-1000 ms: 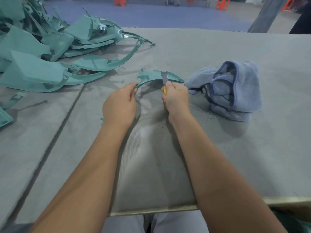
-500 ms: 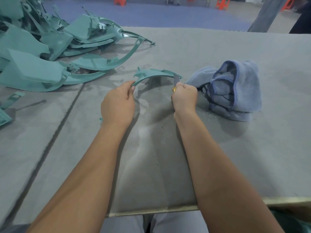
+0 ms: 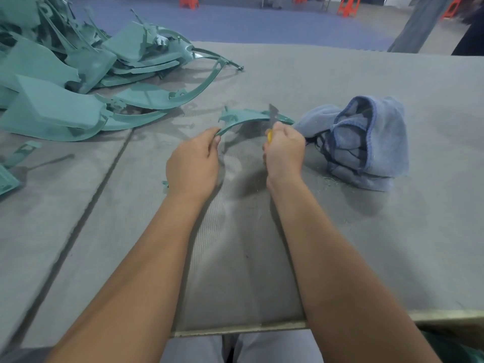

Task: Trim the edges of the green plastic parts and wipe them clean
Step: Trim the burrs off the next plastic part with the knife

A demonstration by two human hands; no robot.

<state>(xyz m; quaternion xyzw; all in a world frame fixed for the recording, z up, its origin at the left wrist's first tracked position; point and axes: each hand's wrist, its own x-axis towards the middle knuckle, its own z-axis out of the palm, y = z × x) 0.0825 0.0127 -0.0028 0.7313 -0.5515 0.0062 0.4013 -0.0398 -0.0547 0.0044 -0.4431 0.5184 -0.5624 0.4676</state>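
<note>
A curved green plastic part [image 3: 245, 118] arches above the grey table, held at its near left end by my left hand [image 3: 193, 163], thumb and fingers pinching it. My right hand [image 3: 284, 150] grips a yellow-handled utility knife [image 3: 272, 119]; its grey blade stands upright against the part's right half. A crumpled blue cloth [image 3: 366, 142] lies just right of my right hand, apart from it.
A large heap of green plastic parts [image 3: 78, 82] fills the table's back left. Smaller green pieces [image 3: 10, 171] lie at the left edge. A seam [image 3: 99, 184] runs across the grey table surface. The table's front edge [image 3: 235, 330] is close to my lap.
My right hand slid the knife right along the part to its end, then came back left; the blade now stands further in from the right tip. My left hand has kept its hold.
</note>
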